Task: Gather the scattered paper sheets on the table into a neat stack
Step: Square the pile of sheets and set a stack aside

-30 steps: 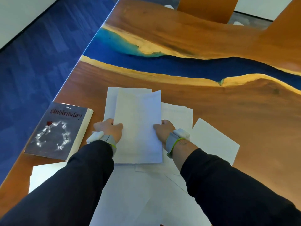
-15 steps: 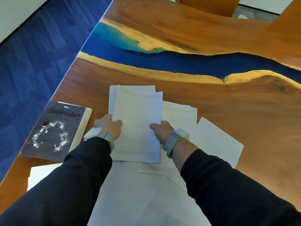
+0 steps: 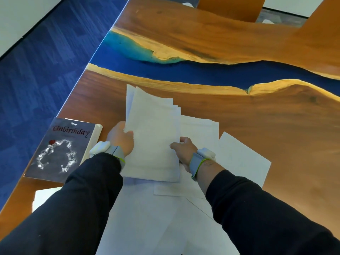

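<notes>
we see a wood table [image 3: 276,126] with a blue river stripe. in the middle sits a bunch of papers [image 3: 152,137], lifted a bit. the left hand [image 3: 120,139] pinches its side at 9 o'clock, the right hand [image 3: 184,149] pinches it at 3 o'clock. loose sheets [image 3: 239,159] lie under and around. a dark book [image 3: 60,150] lies at 9 o'clock.

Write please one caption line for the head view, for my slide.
Both hands, left hand and right hand, hold a sheaf of sheets above loose papers beside a book.
</notes>
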Demonstrator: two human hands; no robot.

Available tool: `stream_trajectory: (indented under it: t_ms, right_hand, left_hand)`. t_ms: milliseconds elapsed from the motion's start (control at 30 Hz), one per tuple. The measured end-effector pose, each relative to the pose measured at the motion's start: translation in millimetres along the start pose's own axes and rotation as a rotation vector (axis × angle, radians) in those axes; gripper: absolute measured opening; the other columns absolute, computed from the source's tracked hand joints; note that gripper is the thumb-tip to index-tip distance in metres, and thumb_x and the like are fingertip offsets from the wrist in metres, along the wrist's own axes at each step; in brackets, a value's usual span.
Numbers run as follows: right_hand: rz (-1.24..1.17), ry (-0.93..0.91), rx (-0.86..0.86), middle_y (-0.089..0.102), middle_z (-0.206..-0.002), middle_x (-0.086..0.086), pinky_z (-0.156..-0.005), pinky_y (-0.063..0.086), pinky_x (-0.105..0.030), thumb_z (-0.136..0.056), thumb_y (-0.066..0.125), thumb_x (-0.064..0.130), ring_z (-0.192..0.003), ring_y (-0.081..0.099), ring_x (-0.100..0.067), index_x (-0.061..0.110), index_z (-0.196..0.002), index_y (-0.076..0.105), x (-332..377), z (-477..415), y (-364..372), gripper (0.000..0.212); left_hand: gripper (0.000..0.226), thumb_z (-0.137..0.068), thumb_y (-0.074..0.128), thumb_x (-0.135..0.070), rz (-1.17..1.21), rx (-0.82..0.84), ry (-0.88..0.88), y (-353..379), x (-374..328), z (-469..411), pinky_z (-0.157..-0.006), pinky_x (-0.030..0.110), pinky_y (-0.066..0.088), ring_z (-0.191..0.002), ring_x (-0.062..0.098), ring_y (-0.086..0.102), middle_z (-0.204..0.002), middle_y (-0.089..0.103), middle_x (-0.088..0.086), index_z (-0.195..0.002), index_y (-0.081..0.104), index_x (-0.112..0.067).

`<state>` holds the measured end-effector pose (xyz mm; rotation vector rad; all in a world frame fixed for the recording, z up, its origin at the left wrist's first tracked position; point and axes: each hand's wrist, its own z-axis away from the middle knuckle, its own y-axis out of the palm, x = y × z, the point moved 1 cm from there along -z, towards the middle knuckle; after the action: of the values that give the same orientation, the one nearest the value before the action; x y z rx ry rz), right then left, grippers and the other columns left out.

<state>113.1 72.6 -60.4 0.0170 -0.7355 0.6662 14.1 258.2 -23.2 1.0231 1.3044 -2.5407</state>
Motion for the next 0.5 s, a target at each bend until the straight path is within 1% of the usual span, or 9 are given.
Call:
stream_trajectory:
  t_ms: [33, 100, 133, 233, 300, 333, 400, 467, 500]
  right_hand:
    - [0.004, 0.006, -0.012, 0.059, -0.12, -0.013, -0.093, 0.053, -0.046, -0.085, 0.06, 0.026, -0.102, 0.06, -0.033, 0.016, -0.14, 0.04, -2.0, -1.6, -2.1, 0.059]
    - [0.017, 0.011, -0.044, 0.057, -0.127, -0.019, -0.082, 0.051, -0.038, -0.086, 0.059, 0.027, -0.094, 0.057, -0.031, 0.018, -0.142, 0.038, -7.2, 6.1, -12.5, 0.061]
    - [0.028, 0.015, -0.063, 0.057, -0.128, -0.019, -0.079, 0.049, -0.038, -0.086, 0.058, 0.027, -0.093, 0.057, -0.031, 0.018, -0.142, 0.039, -9.0, 6.9, -16.5, 0.06]
    - [0.031, 0.0, -0.121, 0.059, -0.123, -0.015, -0.083, 0.049, -0.037, -0.088, 0.056, 0.029, -0.103, 0.061, -0.034, 0.019, -0.135, 0.046, -17.8, 14.6, -33.9, 0.049]
    - [-0.002, -0.031, -0.154, 0.061, -0.112, -0.011, -0.082, 0.048, -0.038, -0.089, 0.053, 0.033, -0.093, 0.06, -0.028, 0.019, -0.117, 0.056, -20.0, 20.1, -46.7, 0.031]
    - [-0.033, -0.039, -0.166, 0.062, -0.106, -0.009, -0.078, 0.048, -0.038, -0.09, 0.051, 0.036, -0.084, 0.057, -0.025, 0.02, -0.106, 0.058, -18.2, 24.1, -53.5, 0.023]
    - [-0.15, -0.034, -0.143, 0.062, -0.096, -0.006, -0.067, 0.045, -0.034, -0.093, 0.047, 0.048, -0.07, 0.053, -0.019, 0.02, -0.103, 0.057, -14.4, 32.2, -68.3, 0.031]
    - [-0.281, -0.028, -0.084, 0.065, -0.096, -0.002, -0.071, 0.044, -0.034, -0.092, 0.041, 0.062, -0.075, 0.059, -0.019, 0.024, -0.109, 0.06, -11.0, 39.9, -82.6, 0.045]
    - [-0.346, -0.049, -0.063, 0.068, -0.095, 0.004, -0.077, 0.043, -0.035, -0.091, 0.039, 0.066, -0.069, 0.056, -0.02, 0.032, -0.105, 0.062, -11.2, 44.6, -91.8, 0.043]
  left_hand:
    - [0.022, -0.101, 0.047, -0.014, 0.018, -0.028, 0.022, -5.2, -1.9, -1.3, -0.073, 0.033, 0.046, -0.088, 0.029, 0.061, -0.107, 0.067, 0.012, -0.12, 0.06, -0.012]
    - [0.02, -0.101, 0.048, -0.016, 0.044, -0.09, 0.09, -20.2, -9.8, 4.0, -0.063, 0.028, 0.041, -0.076, 0.018, 0.056, -0.1, 0.065, 0.004, -0.118, 0.059, -0.018]
    - [0.019, -0.101, 0.048, -0.018, 0.055, -0.118, 0.126, -27.4, -12.3, 2.5, -0.06, 0.027, 0.038, -0.073, 0.014, 0.054, -0.096, 0.063, -0.002, -0.116, 0.059, -0.021]
    - [0.016, -0.1, 0.049, -0.023, 0.126, -0.148, 0.215, -50.6, -25.5, 7.8, -0.059, 0.022, 0.037, -0.075, 0.003, 0.054, -0.086, 0.058, -0.019, -0.11, 0.056, -0.032]
    - [0.014, -0.099, 0.051, -0.027, 0.192, -0.124, 0.242, -63.4, -35.9, 15.2, -0.061, 0.023, 0.041, -0.081, 0.002, 0.058, -0.09, 0.061, -0.021, -0.107, 0.055, -0.038]
    - [0.013, -0.098, 0.052, -0.029, 0.23, -0.1, 0.25, -67.9, -40.9, 19.6, -0.063, 0.025, 0.044, -0.083, 0.004, 0.061, -0.093, 0.064, -0.019, -0.105, 0.056, -0.04]
    - [0.012, -0.098, 0.056, -0.029, 0.383, 0.003, 0.255, -70.5, -50.9, 30.7, -0.067, 0.03, 0.053, -0.086, 0.011, 0.07, -0.1, 0.072, -0.012, -0.102, 0.06, -0.039]
    - [0.017, -0.099, 0.057, -0.022, 0.59, 0.164, 0.23, -64.7, -60.5, 41.3, -0.074, 0.036, 0.059, -0.093, 0.018, 0.075, -0.107, 0.077, -0.004, -0.106, 0.063, -0.036]
    - [0.019, -0.101, 0.056, -0.018, 0.674, 0.255, 0.215, -57.5, -64.8, 46.6, -0.075, 0.037, 0.061, -0.094, 0.019, 0.076, -0.109, 0.077, -0.002, -0.11, 0.064, -0.032]
